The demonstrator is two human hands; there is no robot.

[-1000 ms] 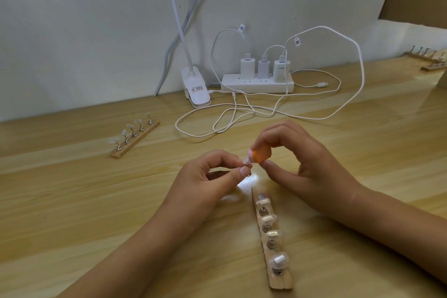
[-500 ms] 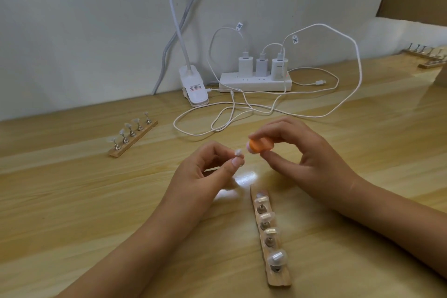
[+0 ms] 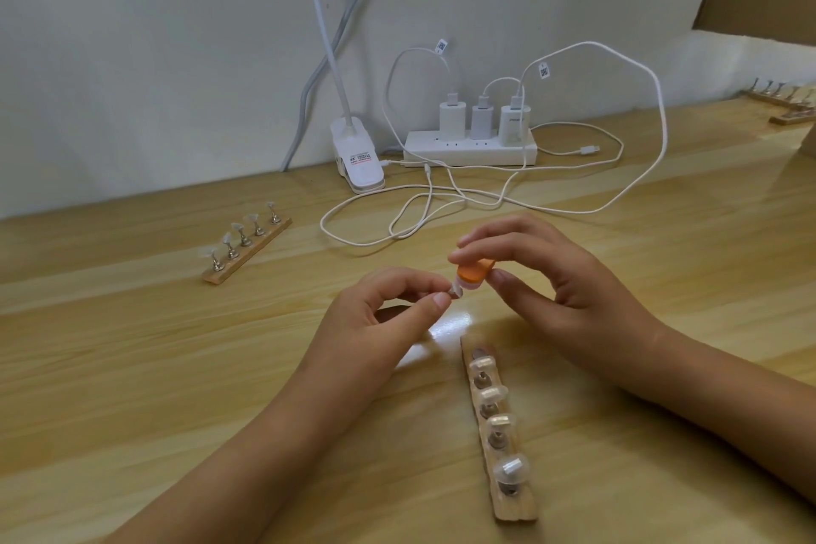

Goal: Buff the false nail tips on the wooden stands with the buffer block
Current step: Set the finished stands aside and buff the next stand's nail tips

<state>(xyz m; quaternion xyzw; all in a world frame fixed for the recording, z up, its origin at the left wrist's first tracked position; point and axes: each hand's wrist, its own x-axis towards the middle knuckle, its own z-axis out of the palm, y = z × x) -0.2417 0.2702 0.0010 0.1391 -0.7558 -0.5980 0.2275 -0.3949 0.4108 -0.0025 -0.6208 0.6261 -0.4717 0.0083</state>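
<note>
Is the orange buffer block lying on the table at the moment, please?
No, the right hand pinches the buffer block above the table, right by the nail tip that the left hand holds.

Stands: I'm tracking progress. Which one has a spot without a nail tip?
The near stand: its far-end spot is bare, beyond four tips. The left stand carries all five.

Left hand (image 3: 388, 318) is pinching nail tip (image 3: 455, 291) between thumb and curled forefinger, forearm angling in from lower left. Right hand (image 3: 561, 278) is gripping buffer block (image 3: 473, 274), thumb under, fingers arching over, forearm angling in from lower right.
</note>
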